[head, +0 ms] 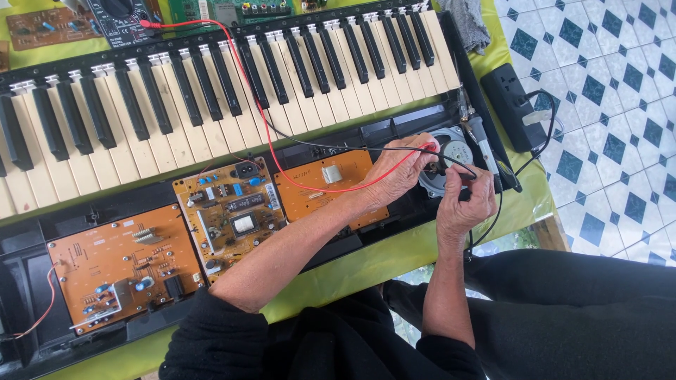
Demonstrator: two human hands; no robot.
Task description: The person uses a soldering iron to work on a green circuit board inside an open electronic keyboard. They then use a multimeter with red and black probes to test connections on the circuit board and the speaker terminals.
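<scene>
An opened electronic keyboard [211,98] lies on a yellow-green cloth, its lower case showing orange circuit boards. My left hand [398,169] grips a red test probe [427,147] whose red lead runs up to a multimeter [123,17] at the top. My right hand [465,200] pinches a black test probe [451,169] with a black lead. Both probe tips meet at a round speaker [451,158] set in the case's right end. My left hand rests over the right-hand orange board [317,186].
Two more circuit boards [229,211] [116,264] sit in the case to the left. A soldering iron [486,151] lies by the speaker. A black power strip [510,105] rests at the cloth's right edge over tiled floor. A grey rag [465,21] lies top right.
</scene>
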